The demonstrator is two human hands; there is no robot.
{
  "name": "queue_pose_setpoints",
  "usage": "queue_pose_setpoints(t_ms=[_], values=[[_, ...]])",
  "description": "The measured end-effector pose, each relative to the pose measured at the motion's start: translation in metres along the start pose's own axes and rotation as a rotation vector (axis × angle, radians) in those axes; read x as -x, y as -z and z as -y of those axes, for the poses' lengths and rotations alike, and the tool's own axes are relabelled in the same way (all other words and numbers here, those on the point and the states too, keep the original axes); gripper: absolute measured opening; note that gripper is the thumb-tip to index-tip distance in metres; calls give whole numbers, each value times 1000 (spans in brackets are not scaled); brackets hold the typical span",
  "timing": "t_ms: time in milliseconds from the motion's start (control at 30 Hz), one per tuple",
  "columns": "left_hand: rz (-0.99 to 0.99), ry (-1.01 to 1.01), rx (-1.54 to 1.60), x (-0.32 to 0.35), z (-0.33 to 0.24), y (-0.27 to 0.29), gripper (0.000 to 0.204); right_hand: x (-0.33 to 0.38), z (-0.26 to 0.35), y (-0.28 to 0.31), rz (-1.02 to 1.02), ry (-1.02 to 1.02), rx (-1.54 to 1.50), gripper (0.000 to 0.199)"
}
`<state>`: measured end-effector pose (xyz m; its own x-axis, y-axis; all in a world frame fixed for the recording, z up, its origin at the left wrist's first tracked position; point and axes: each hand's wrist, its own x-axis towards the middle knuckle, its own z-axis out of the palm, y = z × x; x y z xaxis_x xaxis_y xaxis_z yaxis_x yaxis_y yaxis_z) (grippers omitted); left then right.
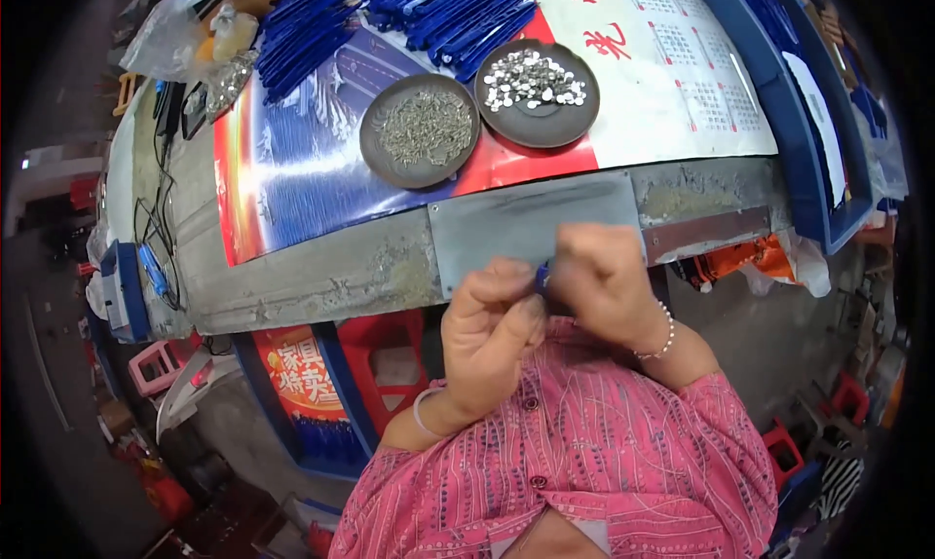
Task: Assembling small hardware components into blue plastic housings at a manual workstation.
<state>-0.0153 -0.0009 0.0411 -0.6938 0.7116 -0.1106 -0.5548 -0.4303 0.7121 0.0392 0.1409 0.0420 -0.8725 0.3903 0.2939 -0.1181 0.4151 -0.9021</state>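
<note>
In front of my chest, past the table's near edge, my two hands are close together. My left hand (489,333) is closed, its thumb and fingers pinching at a small blue piece (542,275) that shows between the hands. Curled and blurred by motion, my right hand (612,284) is at the other side of that piece; its fingers hide whatever they grip. Beyond the hands lies a grey metal plate (531,218) on the table edge. Farther back stand a dark dish (368,142) of small metal pins and another dark dish (539,135) of shiny round metal pieces.
Bundles of long blue strips (448,23) lie at the back on a printed calendar sheet (672,82). A blue crate (842,213) stands at the right. Plastic bags (161,48) and a black cable (164,218) are at the left. Below the table is another blue crate (348,403).
</note>
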Motion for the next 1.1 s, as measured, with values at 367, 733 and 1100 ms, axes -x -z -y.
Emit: queue_pose_setpoints(t_ms=[367, 733, 1100], values=[[151, 304, -809, -58, -18, 9, 24, 29, -47, 64, -255, -2, 116, 22], [569, -180, -1490, -114, 4, -26, 17, 32, -64, 69, -281, 181, 298, 23], [722, -181, -1805, -116, -27, 9, 29, 27, -65, 73, -249, 152, 294, 24]])
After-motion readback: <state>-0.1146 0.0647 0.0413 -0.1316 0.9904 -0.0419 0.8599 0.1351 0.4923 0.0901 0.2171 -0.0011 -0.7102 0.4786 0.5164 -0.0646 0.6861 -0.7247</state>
